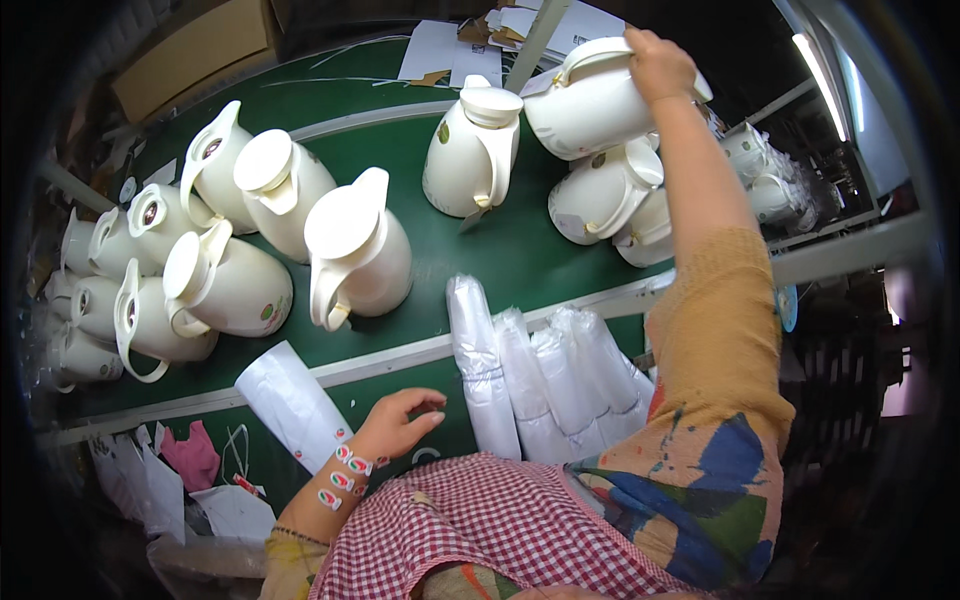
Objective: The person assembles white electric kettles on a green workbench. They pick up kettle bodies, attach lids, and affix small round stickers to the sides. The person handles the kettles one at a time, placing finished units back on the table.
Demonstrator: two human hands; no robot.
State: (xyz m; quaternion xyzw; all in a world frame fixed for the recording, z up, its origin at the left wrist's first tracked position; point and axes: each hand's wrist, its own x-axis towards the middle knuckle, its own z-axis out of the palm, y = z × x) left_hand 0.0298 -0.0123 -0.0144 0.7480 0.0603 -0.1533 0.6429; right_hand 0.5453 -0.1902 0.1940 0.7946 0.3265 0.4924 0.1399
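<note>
At the far right of the bench, my right hand (662, 68) is closed on a cream vacuum jug (590, 112), gripping it near one end of its handle. That jug is tilted almost onto its side, above another vacuum jug (598, 192). My left hand (398, 424) is at the near edge with fingers loosely apart and nothing in it; small red-and-white stickers (343, 478) cover its wrist. Beside it is a white roll (290, 405). A lidded jug with a hanging tag (470, 155) stands mid-bench, and another lidded jug (360, 250) is nearer, to its left.
Several more jugs (230, 285) crowd the left of the green bench (400, 130), some without lids. Bundles of clear plastic bags (480, 370) lie over the metal rail (395, 358) in front. Cardboard and papers (440, 52) are at the back; wrapped jugs (770, 180) are at right.
</note>
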